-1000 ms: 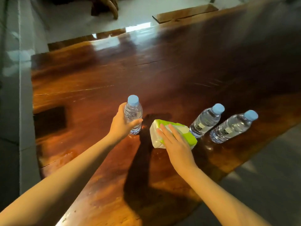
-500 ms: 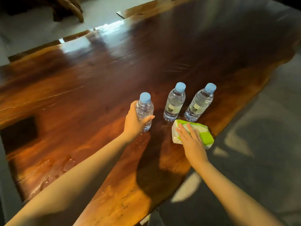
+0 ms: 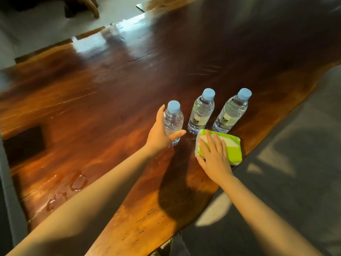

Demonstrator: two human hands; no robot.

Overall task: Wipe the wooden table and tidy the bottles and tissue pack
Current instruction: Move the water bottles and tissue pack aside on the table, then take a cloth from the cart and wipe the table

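Three small water bottles with blue caps are stood upright in a row near the edge of the wooden table. The left bottle is held by the left hand, with the fingers curled around its side and the thumb in front. The middle bottle and the right bottle are not touched by any hand. They are set close together but apart.

The green and white tissue pack is laid flat on the table, just in front of the two free bottles. It is pressed down by the right hand, with the fingers spread flat on top.

The tidying looks almost done, since the bottles are lined up and the pack is placed beside them. Wet puddles can be seen on the near left part of the table, so some wiping is likely left to be done. No cloth is seen.
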